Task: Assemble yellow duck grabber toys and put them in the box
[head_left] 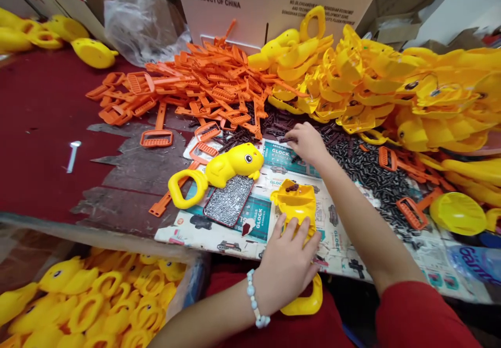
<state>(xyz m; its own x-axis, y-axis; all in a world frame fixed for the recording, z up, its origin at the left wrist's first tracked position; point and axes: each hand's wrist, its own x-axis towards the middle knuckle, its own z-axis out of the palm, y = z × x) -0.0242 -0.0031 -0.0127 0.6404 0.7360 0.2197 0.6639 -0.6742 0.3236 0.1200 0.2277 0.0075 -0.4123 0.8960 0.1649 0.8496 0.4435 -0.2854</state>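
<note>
My left hand (287,256), with a beaded bracelet at the wrist, lies over a yellow plastic duck half-shell (296,205) and holds it down at the table's front edge. The shell's hollow side faces up, with small dark brown pieces (291,187) inside its far end; its ring handle sticks out past the edge. Farther back, my right hand (308,142) pinches a small dark brown plastic piece (287,140) at the edge of a pile of similar pieces (276,123). A yellow duck (235,164) with a ring handle rests partly on a tray of small silver screws (229,202).
Orange plastic handles (211,84) are heaped at the back, before a white carton (274,3). Yellow shells (391,84) and small black cylinders (364,181) are piled right. A box of yellow ducks (97,301) sits below left. A plastic bottle (475,264) lies far right.
</note>
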